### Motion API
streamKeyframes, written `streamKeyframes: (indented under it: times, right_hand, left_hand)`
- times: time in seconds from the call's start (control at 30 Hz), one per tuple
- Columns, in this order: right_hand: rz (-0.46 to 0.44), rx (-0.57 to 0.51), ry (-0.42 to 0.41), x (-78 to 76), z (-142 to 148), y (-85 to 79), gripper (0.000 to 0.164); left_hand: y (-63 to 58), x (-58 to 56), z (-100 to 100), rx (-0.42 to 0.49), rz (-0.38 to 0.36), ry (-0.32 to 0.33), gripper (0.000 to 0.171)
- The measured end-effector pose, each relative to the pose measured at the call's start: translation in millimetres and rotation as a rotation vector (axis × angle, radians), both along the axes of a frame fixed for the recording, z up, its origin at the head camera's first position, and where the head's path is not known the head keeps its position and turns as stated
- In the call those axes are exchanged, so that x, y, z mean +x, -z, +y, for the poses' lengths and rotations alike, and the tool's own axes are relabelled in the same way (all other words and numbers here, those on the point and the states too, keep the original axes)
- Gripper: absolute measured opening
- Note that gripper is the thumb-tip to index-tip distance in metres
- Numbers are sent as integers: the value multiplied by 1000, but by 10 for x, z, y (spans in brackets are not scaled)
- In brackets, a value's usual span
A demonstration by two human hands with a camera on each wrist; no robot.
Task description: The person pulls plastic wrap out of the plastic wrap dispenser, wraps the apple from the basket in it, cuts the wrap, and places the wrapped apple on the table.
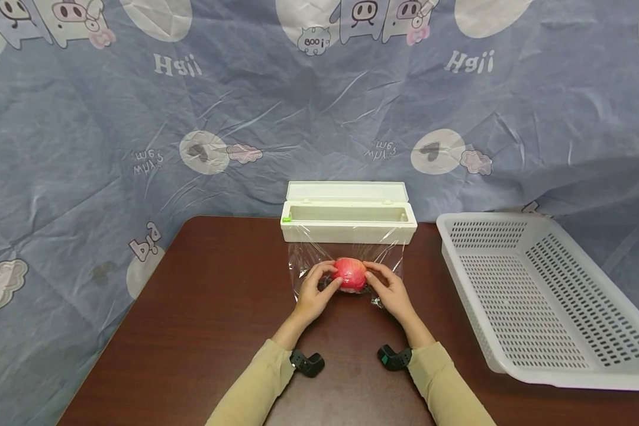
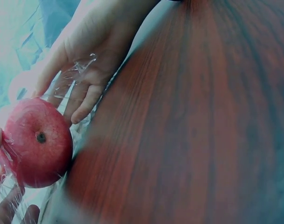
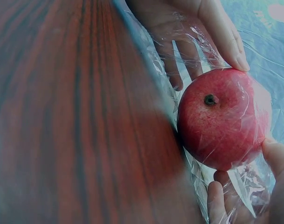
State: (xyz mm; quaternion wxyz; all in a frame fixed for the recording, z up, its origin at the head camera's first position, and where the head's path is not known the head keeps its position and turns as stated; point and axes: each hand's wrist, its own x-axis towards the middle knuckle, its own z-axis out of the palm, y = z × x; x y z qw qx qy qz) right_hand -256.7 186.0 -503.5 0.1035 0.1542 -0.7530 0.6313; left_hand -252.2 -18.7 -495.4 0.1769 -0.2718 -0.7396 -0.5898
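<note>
A red apple (image 1: pixel 349 274) sits on the table with clear cling film over its skin; its stem shows in both wrist views. My left hand (image 1: pixel 313 294) holds its left side with bent fingers and thumb. On the right side, my right hand (image 1: pixel 393 293) holds it the same way, thumb on the fruit. The cling film (image 1: pixel 306 258) stretches from the apple back to a white film dispenser box (image 1: pixel 349 233), whose lid (image 1: pixel 347 190) stands raised. Crumpled film hangs near the right fingers, and some fingers lie behind film in the right wrist view.
A white perforated plastic basket (image 1: pixel 468 299) stands on the right of the dark brown table (image 1: pixel 191 307). Behind the table hangs a grey-blue printed cloth (image 1: pixel 309 118). A small green piece (image 1: pixel 287 219) shows on the dispenser's left end. Black devices (image 1: pixel 307 363) are strapped on both wrists.
</note>
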Motion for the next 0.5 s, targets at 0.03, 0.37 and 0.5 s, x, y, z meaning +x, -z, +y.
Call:
streamKeyframes:
  times: [0.03,0.37,0.5]
  right_hand:
    - [-1,0,-2,16,-11,-34,30]
    - [15,-54,10,21,-30,-52,29]
    - [15,-51,32,23,-27,-58,28]
  left_hand:
    - [-9,4,1,-1,-5,-2,21]
    - [-50,5,39,-24,-41,-21,25]
    - [95,-112,53,-12,-47,-19,24]
